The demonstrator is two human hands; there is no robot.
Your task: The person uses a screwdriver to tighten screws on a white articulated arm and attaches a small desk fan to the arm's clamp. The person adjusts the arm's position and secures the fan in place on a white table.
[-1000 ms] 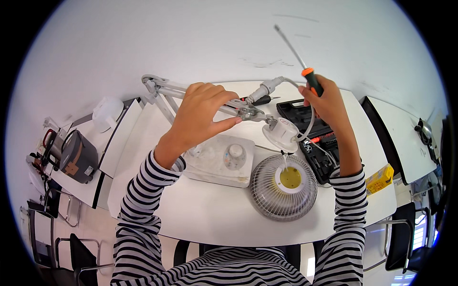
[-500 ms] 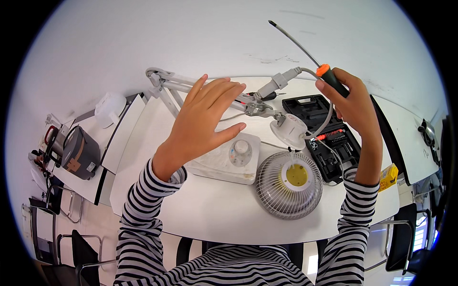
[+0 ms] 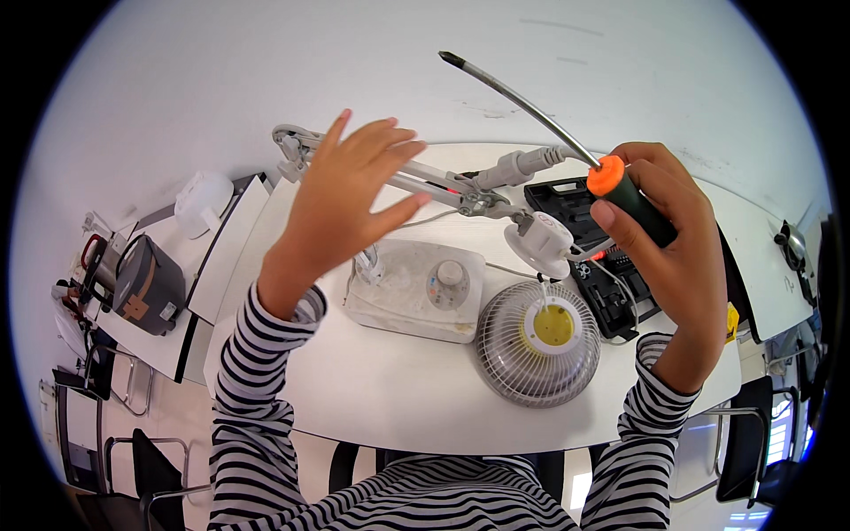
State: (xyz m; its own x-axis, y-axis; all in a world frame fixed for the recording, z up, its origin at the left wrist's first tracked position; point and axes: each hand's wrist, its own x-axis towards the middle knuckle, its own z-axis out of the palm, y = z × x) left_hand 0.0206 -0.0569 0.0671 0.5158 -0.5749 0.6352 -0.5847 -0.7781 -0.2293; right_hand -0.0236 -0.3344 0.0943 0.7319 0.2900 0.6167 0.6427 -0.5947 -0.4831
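Note:
My right hand [image 3: 677, 230] grips a screwdriver [image 3: 636, 202] by its dark green handle with an orange collar; the long metal shaft points up and to the left. My left hand [image 3: 350, 199] is raised with fingers spread, holding nothing, in front of a grey jointed lamp arm [image 3: 425, 181]. A white lamp holder [image 3: 538, 243] with a cable hangs at the end of that arm. Below it, a round wire-caged lamp head [image 3: 537, 367] with a yellow centre rests on the table. Beside it lies a white base box [image 3: 412, 296] with a round knob.
A black tool case [image 3: 611, 283] lies open behind my right hand, partly hidden. The white table [image 3: 398, 398] stands against the wall. On a side table at left are a grey bin-like appliance [image 3: 150, 283] and a white appliance [image 3: 202, 203]. Black chairs [image 3: 155, 478] stand around.
My left hand has moved left, uncovering more of the base box. My right hand has come nearer with the screwdriver, whose tip has swung left and slightly down.

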